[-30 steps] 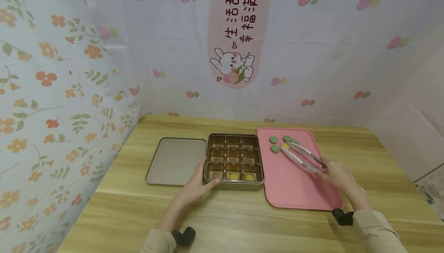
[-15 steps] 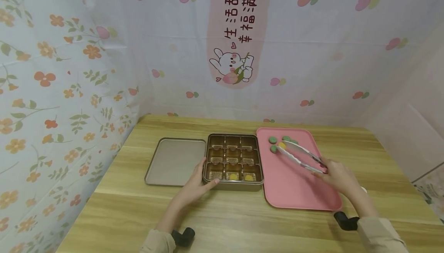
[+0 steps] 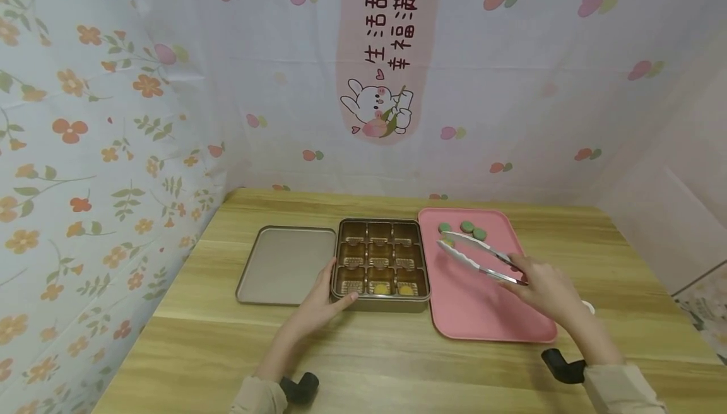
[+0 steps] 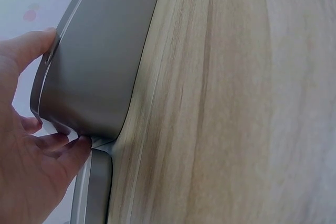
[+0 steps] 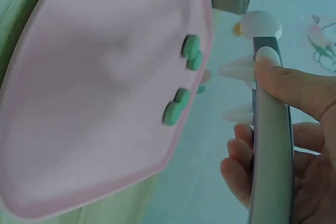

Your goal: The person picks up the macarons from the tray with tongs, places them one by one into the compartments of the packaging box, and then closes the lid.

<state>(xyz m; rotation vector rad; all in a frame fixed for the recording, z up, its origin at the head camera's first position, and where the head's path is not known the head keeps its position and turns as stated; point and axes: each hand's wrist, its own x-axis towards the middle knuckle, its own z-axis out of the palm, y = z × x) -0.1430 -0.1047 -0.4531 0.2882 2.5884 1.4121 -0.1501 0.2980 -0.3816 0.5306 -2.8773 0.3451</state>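
Note:
My left hand (image 3: 322, 300) holds the front left corner of a gold-lined metal tin (image 3: 392, 305), its thumb on the rim and fingers along the side. In the left wrist view, the fingers of that hand (image 4: 29, 169) curl against the tin's wall (image 4: 100, 66). Over the pink tray (image 3: 483, 313), my right hand (image 3: 542, 288) grips metal tongs (image 3: 476, 266). A yellow macaron (image 3: 449, 242) sits between the tong tips; in the right wrist view this macaron (image 5: 238, 29) is mostly hidden, apparently off the tray. Several green macarons (image 3: 467, 227) lie at the tray's far end.
The tin has nine compartments; two in the front row hold a yellow macaron (image 3: 382, 289) each. A flat metal lid (image 3: 286, 266) lies left of the tin. A small white object (image 3: 589, 307) shows partly behind the right wrist. Patterned cloth hangs behind the table.
The tongs and right hand have moved left with the yellow macaron, which now covers one green macaron at the tray's left. My left hand stays on the tin.

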